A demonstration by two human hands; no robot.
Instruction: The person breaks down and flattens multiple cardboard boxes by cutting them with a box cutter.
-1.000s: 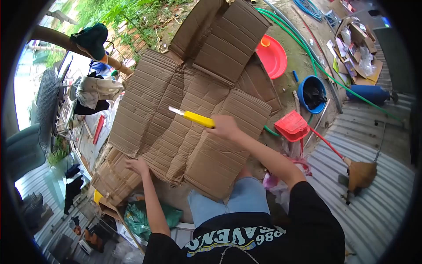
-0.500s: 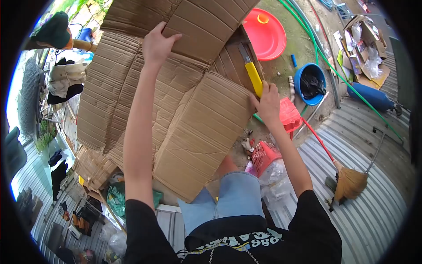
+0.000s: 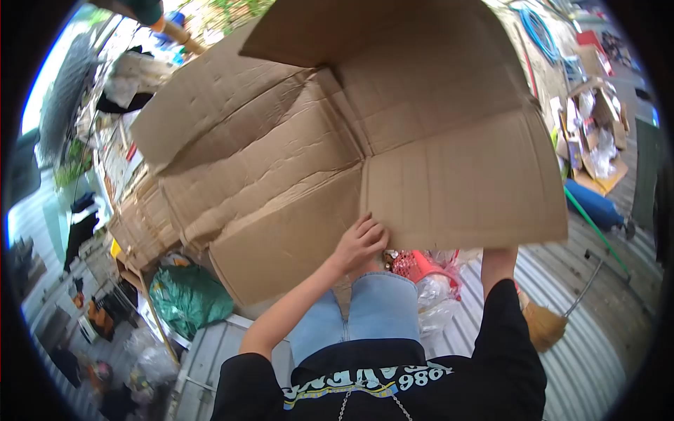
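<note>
A large brown cardboard box (image 3: 435,196), opened out with flaps spread, fills the middle of the view in front of my body. My left hand (image 3: 361,242) is closed at the lower corner of its raised right panel, fingers curled on the edge. Behind that same panel my right hand is hidden; only the forearm shows below the edge. Whether it holds anything cannot be seen. The left flaps of the cardboard lie lower, creased and slanting toward my legs.
A red perforated basket (image 3: 414,266) and clear plastic bags (image 3: 437,316) lie by my right knee. On the left sits a green plastic bag (image 3: 189,298). A broom (image 3: 544,326), a blue cylinder (image 3: 595,203) and a heap of scrap cartons (image 3: 597,133) are on the right.
The right part of the cardboard has swung up and over to the right, covering the basins. My left hand came down to its lower edge. My right hand and the yellow utility knife went out of sight.
</note>
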